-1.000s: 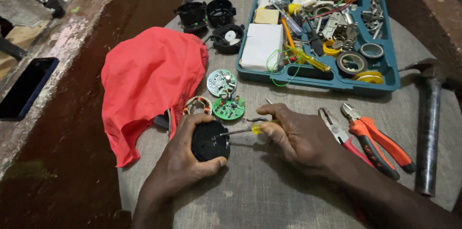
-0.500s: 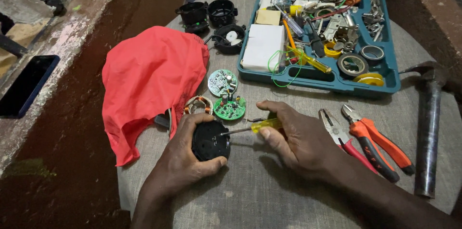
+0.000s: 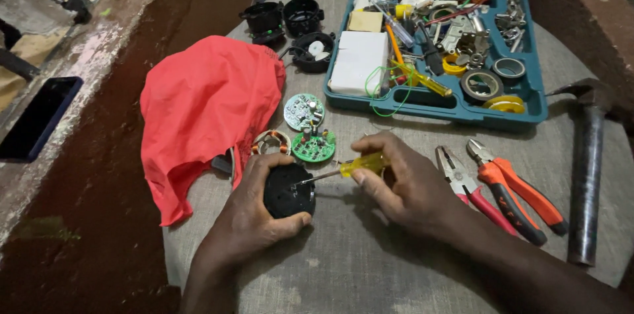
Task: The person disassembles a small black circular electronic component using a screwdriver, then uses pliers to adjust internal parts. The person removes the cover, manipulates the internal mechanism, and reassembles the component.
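My left hand (image 3: pixel 254 211) grips a round black plastic housing (image 3: pixel 288 192) on the cloth-covered table (image 3: pixel 370 268). My right hand (image 3: pixel 403 182) holds a small yellow-handled screwdriver (image 3: pixel 360 166), its metal tip set into the top of the housing. Just beyond the housing lie a green round circuit board (image 3: pixel 314 145), a second round board (image 3: pixel 304 111) and a copper coil (image 3: pixel 271 143).
A red cloth (image 3: pixel 201 112) lies at the left. An open teal toolbox (image 3: pixel 456 36) full of small parts stands at the back. Two pairs of pliers (image 3: pixel 502 188) and a hammer (image 3: pixel 584 169) lie at the right. Black housings (image 3: pixel 290 23) sit at the back left.
The screwdriver's handle has turned slightly in my right hand against the housing. Both hands stay in the same place.
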